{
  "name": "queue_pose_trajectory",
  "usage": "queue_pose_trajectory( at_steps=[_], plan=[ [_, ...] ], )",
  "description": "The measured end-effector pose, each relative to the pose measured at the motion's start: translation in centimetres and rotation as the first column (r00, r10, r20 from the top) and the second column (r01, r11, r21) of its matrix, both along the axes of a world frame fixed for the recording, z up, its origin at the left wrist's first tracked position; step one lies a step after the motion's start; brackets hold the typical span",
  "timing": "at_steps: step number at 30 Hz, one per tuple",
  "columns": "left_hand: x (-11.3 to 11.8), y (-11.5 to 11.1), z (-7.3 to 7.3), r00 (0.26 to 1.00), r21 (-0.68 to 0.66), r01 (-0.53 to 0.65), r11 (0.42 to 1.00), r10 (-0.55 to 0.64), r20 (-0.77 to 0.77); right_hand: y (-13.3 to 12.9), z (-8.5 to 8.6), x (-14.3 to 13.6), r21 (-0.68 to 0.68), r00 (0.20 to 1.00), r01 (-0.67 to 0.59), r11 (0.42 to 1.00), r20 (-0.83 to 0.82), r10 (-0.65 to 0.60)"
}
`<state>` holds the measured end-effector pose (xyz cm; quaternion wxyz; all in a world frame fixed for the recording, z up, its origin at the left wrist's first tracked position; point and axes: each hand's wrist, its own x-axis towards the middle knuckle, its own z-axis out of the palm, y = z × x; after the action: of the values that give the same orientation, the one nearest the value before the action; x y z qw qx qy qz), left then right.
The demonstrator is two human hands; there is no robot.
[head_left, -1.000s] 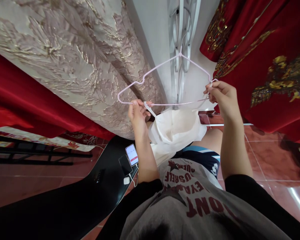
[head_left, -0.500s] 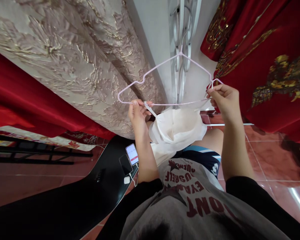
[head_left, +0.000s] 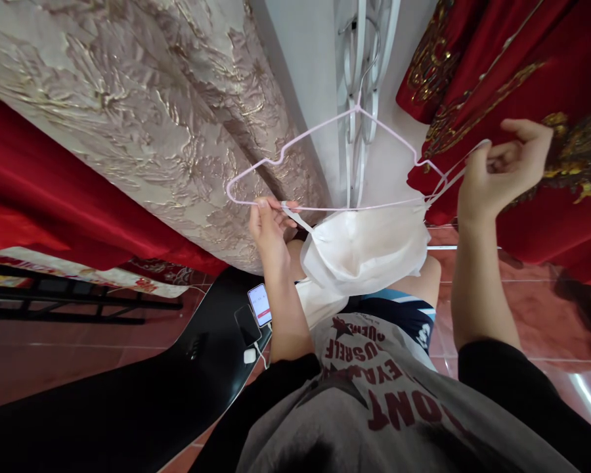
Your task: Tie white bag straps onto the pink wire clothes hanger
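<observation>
A pale pink clothes hanger (head_left: pixel 358 108) hangs by its metal hook in front of me. My left hand (head_left: pixel 270 226) is closed around the lower bar near its left end, with a white strap looped by the fingers. My right hand (head_left: pixel 509 161) is off to the right of the hanger, thumb and fingers pinching a thin white strap (head_left: pixel 446 187) that stretches out past the hanger's right end. Both straps belong to a white garment (head_left: pixel 369 249), which lies below the bar over my lap. Its lower part is partly hidden.
A black bench (head_left: pixel 128 394) stands at left, bearing a lit phone (head_left: pixel 260 304), a dark phone (head_left: pixel 247 326) and a white charger (head_left: pixel 249 355). Embossed beige cloth (head_left: pixel 177 131) hangs at left, red embroidered garments (head_left: pixel 522 66) at right. Behind the hanger is a white metal rack (head_left: pixel 359 39).
My right hand has moved right and slightly up from the hanger's end, drawing the strap out taut. The garment's right side has shifted right and spread. My left hand has barely moved.
</observation>
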<state>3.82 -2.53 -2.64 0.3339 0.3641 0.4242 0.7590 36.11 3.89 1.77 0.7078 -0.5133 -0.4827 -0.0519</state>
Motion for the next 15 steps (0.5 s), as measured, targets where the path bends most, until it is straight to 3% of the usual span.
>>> queue_pose_trajectory(
  at_steps=[5, 10, 13, 15],
  plan=[
    [0.2, 0.2, -0.4, 1.000, -0.015, -0.010, 1.000, 0.010, 0.010, 1.3, -2.2, 2.3, -0.021, 0.999, -0.035, 0.999, 0.012, 0.035],
    [0.3, 0.3, -0.7, 1.000, -0.016, 0.002, 1.000, -0.001, 0.016, 0.7, -4.9, 2.6, -0.096, 1.000, -0.019, 0.995, -0.005, 0.018],
    [0.2, 0.3, -0.7, 1.000, -0.043, 0.012, 0.999, -0.012, 0.008, -0.2, -5.5, 2.1, -0.117, 0.997, -0.042, 0.992, -0.067, 0.035],
    [0.2, 0.3, -0.8, 1.000, -0.055, 0.020, 0.998, -0.020, 0.014, -0.8, -5.2, 1.7, -0.120, 0.982, -0.130, 0.984, -0.151, 0.111]
  ],
)
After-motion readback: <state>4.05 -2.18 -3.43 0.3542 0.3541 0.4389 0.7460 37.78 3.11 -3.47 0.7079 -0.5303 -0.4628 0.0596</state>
